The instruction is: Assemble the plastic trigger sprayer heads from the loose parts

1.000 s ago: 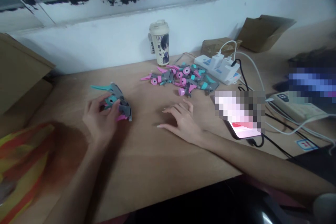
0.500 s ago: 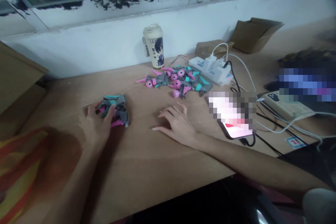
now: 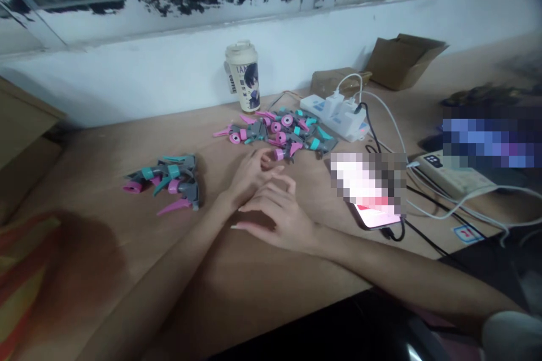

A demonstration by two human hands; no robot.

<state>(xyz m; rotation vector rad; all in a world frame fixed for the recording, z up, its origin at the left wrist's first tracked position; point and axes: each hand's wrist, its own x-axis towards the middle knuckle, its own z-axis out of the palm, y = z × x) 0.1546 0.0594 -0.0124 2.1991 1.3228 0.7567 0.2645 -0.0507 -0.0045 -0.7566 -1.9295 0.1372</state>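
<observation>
The pile of trigger sprayer heads (image 3: 284, 128) was a jumble of small moulded plastic parts: matte grey bodies, teal collars, round pink caps and thin pink levers tapering to a point. It lay on the far middle of the desktop (image 3: 105, 146), a smooth, pale wood surface with a faint grain, just in front of the paper coffee cup (image 3: 242, 76). The cup was a tall cream cylinder with a domed lid and a printed cartoon figure on its side.

The left hand (image 3: 250, 172) lay stretched forward and low over the wood, its forearm running in from the lower left. Its fingers were loosely spread and held nothing, and their tips were just short of the nearest pink-capped piece at the pile's front edge. The right hand (image 3: 275, 215) rested palm down right behind it, fingers gently curled and also empty, with its forearm coming in from the lower right. The two hands were close enough that their fingers seemed to overlap; whether they touched could not be told.

Well to the left sat a smaller cluster of sprayer heads (image 3: 169, 180), same grey, teal and pink plastic, levers pointing outward. To the right, a glossy white power strip (image 3: 339, 115) carried boxy chargers and trailing cables, beside a phone (image 3: 375, 211) and a creased cardboard box (image 3: 402, 59).
</observation>
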